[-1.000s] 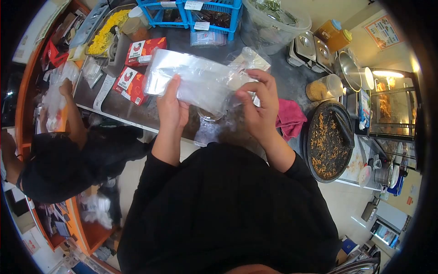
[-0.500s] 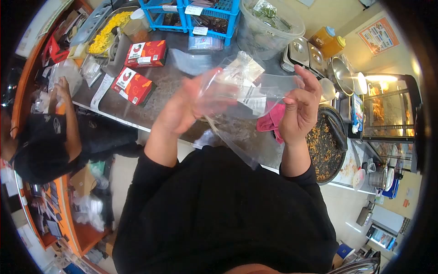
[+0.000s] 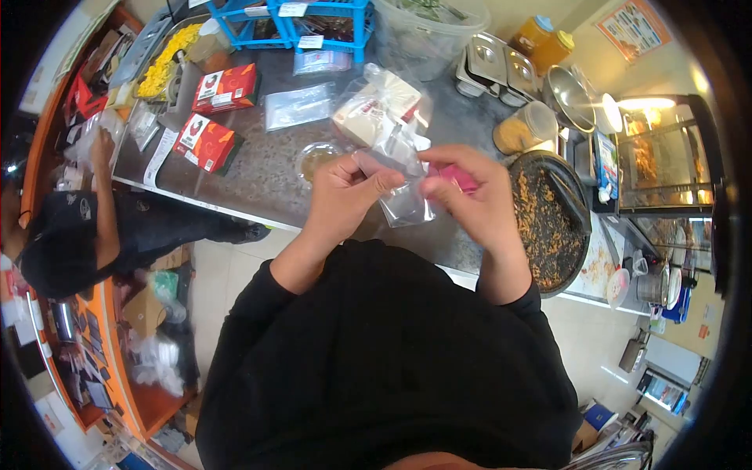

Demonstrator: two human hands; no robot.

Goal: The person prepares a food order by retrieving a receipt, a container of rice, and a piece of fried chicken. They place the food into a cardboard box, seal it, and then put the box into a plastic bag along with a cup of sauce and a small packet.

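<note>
While both of my hands are raised above the near edge of the grey speckled surface, I see them meet on a small clear plastic bag. My left hand has its grip pinched shut on the bag's upper left part, thumb and fingers pressed together on the film. My right hand has its grip closed on the bag's right side, and the bag hangs down between the two hands, just in front of my black sleeves. A pink cloth shows behind the right fingers; I cannot tell whether the hand touches it.

On the surface just beyond my left hand sits a small round clear container with brownish contents. Farther back lies a crumpled clear bag holding a pale block, and to its left a flat clear plastic sleeve. Two red printed cartons lie toward the left edge, near a tray of yellow food. Blue plastic baskets stand along the far edge. At the right end is a wide dark round pan of browned crumbs, with a clear jar of tan granules behind it. Another person in dark clothing bends at the left end.
</note>
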